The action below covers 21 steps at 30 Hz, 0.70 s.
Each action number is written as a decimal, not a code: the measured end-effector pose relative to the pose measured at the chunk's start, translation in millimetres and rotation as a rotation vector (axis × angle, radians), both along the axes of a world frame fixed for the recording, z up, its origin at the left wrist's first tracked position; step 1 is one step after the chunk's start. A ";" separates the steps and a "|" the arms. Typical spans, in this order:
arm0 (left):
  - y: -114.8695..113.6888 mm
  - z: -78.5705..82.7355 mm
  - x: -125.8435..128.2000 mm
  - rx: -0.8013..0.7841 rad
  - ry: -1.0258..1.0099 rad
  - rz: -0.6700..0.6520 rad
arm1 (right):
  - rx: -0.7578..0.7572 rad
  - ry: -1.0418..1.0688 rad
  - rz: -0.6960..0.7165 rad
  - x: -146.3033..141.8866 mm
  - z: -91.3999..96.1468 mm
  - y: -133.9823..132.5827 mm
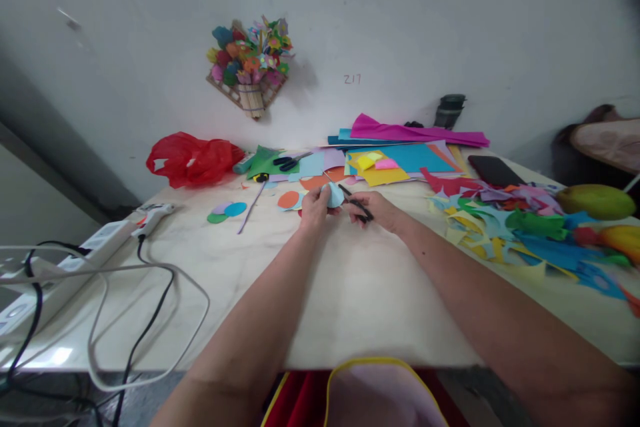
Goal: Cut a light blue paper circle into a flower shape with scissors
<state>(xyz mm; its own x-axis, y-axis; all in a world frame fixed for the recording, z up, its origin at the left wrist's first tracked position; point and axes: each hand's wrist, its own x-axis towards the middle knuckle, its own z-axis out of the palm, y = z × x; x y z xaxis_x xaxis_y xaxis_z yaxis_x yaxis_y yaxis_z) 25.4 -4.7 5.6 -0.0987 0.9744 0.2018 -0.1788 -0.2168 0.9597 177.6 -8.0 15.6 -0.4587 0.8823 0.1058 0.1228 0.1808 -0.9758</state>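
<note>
Over the middle of the table, my left hand [315,206] pinches a light blue piece of paper [334,195] that stands up between thumb and fingers. My right hand [376,208] is closed around the black handles of a pair of scissors [361,208]. The blades point left and reach the paper's right side; whether they are cutting into it I cannot tell. Just left of my left hand lie an orange paper circle [289,199] and pale discs partly under it. Farther left a blue circle [235,209] overlaps a green one [217,218] and a purple one.
Coloured paper sheets [430,159] and a second pair of scissors [289,162] lie at the back. Paper scraps [480,230], a phone [495,171] and a green mango-like fruit [595,202] are on the right. A red plastic bag [195,159], a power strip [107,240] and loose cables occupy the left.
</note>
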 end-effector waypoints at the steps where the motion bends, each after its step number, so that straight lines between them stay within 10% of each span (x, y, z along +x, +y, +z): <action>1: 0.4 -0.2 0.2 0.003 -0.018 0.011 | -0.005 0.000 -0.004 -0.2 1.5 -1.5; 21: -6.4 6.7 3.3 0.056 -0.060 0.052 | 0.002 0.005 0.043 2.7 1.4 0.2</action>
